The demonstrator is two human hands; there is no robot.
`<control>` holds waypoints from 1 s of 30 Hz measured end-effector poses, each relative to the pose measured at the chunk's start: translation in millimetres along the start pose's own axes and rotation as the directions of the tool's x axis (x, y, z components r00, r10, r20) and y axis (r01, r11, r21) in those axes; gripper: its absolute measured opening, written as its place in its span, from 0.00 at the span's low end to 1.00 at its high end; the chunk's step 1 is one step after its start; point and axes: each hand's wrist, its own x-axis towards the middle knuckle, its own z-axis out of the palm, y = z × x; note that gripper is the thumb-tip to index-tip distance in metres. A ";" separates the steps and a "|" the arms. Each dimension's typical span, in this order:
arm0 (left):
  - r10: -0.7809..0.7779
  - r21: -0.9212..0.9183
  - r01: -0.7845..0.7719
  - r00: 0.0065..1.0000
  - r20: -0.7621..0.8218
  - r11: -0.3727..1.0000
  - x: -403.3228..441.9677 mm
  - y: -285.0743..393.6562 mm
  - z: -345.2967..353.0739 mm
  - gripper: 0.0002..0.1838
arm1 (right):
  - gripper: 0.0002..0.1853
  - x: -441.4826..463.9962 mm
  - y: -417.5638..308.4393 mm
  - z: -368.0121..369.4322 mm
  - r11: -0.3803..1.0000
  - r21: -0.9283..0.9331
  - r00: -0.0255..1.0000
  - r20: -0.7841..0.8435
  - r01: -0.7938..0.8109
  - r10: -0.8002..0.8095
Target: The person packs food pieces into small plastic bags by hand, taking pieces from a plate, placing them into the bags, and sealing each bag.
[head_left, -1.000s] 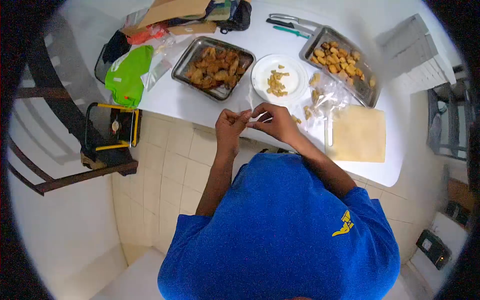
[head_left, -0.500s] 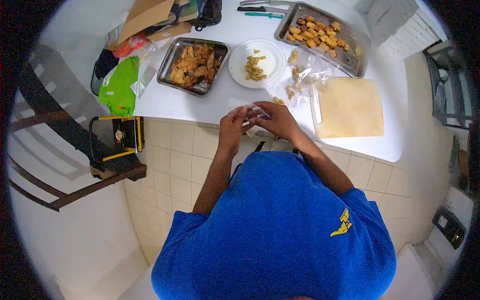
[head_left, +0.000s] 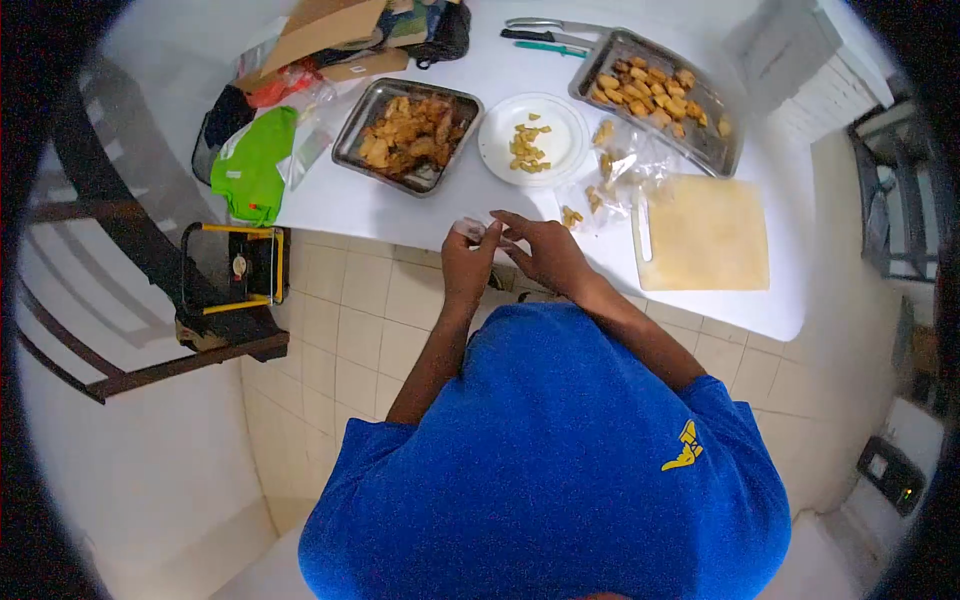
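My left hand (head_left: 467, 268) is closed on a small piece of thin, clear plastic (head_left: 470, 230), which looks like a plastic bag and bunches whitish at the fingertips. From the other side, my right hand (head_left: 550, 255) pinches at the same plastic, its fingertips meeting those of the left. Both hands are at the table's near edge, just in front of my body. Beyond them stands a white plate (head_left: 572, 165) with small cut yellowish pieces (head_left: 528, 148). To its right, clear plastic bags (head_left: 630, 165) lie with similar pieces in or beside them.
A metal tray (head_left: 345, 150) holds browned fried food. Another tray (head_left: 712, 95) carries golden chunks, with several knives (head_left: 550, 38) beside it. A cutting board (head_left: 705, 235) lies right. A cardboard box (head_left: 325, 35) and green cloth (head_left: 255, 165) are at left, on the white table (head_left: 770, 310).
The plastic has become more bunched at my left fingertips, and my fingers have shifted on it. The whole table scene sits slightly lower and further right as my head view moved.
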 end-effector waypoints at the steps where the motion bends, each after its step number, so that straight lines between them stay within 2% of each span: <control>1: -0.028 -0.020 0.028 0.999 0.036 0.999 1.9 -1.7 -6.3 0.11 | 0.20 5.5 2.2 8.5 0.999 0.032 0.997 -0.066 0.040 -0.038; 4: -0.154 -0.444 0.137 0.988 -0.003 0.885 0.4 -1.3 -25.8 0.12 | 0.16 21.2 2.4 21.5 0.975 0.219 1.000 -0.009 0.026 -0.024; 5: -0.142 -0.412 0.119 0.989 -0.025 0.903 2.1 -8.0 -32.2 0.12 | 0.17 25.8 4.3 30.8 0.913 0.407 1.000 0.002 -0.006 0.005; 6: -0.128 -0.379 0.102 0.991 -0.046 0.920 4.3 -20.8 -37.5 0.13 | 0.19 33.3 8.9 39.9 0.832 0.543 0.993 0.080 -0.114 0.084; 8: -0.090 -0.259 0.069 0.993 -0.073 0.963 7.5 -26.2 -45.6 0.14 | 0.21 41.3 10.6 50.8 0.676 0.720 0.984 0.171 -0.158 0.048; 10: -0.033 -0.081 0.026 0.996 -0.082 0.996 4.6 -20.9 -54.0 0.16 | 0.21 44.9 5.7 55.1 0.687 0.707 0.972 0.237 -0.171 -0.002; 11: -0.029 -0.076 0.021 0.994 -0.107 0.997 4.5 -25.0 -59.0 0.20 | 0.21 46.6 2.4 58.7 0.690 0.702 0.963 0.269 -0.178 -0.026; 14: -0.005 0.017 0.008 0.982 -0.188 1.000 8.3 -5.9 -78.3 0.18 | 0.22 56.8 -23.7 59.0 0.602 0.767 0.939 0.335 -0.222 -0.080; 17: 0.038 0.027 -0.033 0.980 -0.193 0.999 14.9 -4.9 -98.4 0.20 | 0.23 67.3 -39.8 70.1 0.554 0.760 0.915 0.404 -0.340 0.008; 20: 0.017 0.008 -0.017 0.995 -0.100 1.000 25.6 -32.5 -114.3 0.13 | 0.24 75.5 -35.3 84.7 0.594 0.673 0.884 0.441 -0.440 0.156; 21: 0.047 0.007 -0.046 0.993 -0.107 0.999 28.8 -35.0 -120.1 0.12 | 0.24 76.2 -49.4 82.3 0.621 0.659 0.891 0.425 -0.424 0.158; 24: 0.110 -0.046 -0.116 0.986 -0.123 0.992 34.1 -44.4 -132.9 0.09 | 0.21 84.9 -53.9 96.6 0.840 0.469 0.938 0.323 -0.272 0.124; 25: 0.120 -0.098 -0.133 0.985 -0.125 0.986 37.4 -47.4 -137.0 0.09 | 0.13 88.3 -52.8 107.5 0.860 0.497 0.984 0.178 -0.116 0.030; 26: 0.131 -0.147 -0.149 0.984 -0.124 0.978 40.8 -50.1 -141.3 0.09 | 0.12 89.8 -51.6 111.0 0.880 0.466 0.988 0.152 -0.088 0.019; 29: 0.112 -0.050 -0.115 0.992 -0.053 0.992 51.2 -48.1 -157.4 0.12 | 0.13 98.5 -63.1 115.4 0.914 0.403 0.999 0.049 -0.039 0.021; 30: 0.011 -0.273 -0.013 1.000 -0.009 0.962 53.9 -45.2 -162.0 0.13 | 0.15 103.7 -63.8 118.3 0.914 0.404 0.999 0.002 -0.046 0.049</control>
